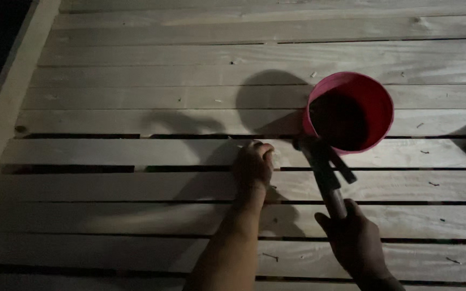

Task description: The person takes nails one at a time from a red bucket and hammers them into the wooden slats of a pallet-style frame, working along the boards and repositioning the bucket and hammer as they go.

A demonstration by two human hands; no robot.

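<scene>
At the centre of the frame, on a deck of pale wooden slats (136,153) with dark gaps between them:

Left hand (253,164): fingers curled together, fingertips pressed down on a slat; whether they pinch a nail is too dark to tell.

Right hand (356,240), lower right: wrapped shut around the handle of a hammer (324,172). The hammer slants up and left; its head sits just right of the left hand's fingertips, near the slat surface, blurred.

Red bucket (351,110), upper right of centre: upright, open-topped, interior dark, contents not legible. It stands just beyond the hammer head.

Loose nails (269,256): a few scattered on the slats at lower centre and right, small and dim.

Step in hand, as a judgement: fixing a slat, the left hand steadying the spot while the hammer is brought to it. The stroke calls for a square blow landing clear of the fingertips, which lie very close to the head.
</scene>
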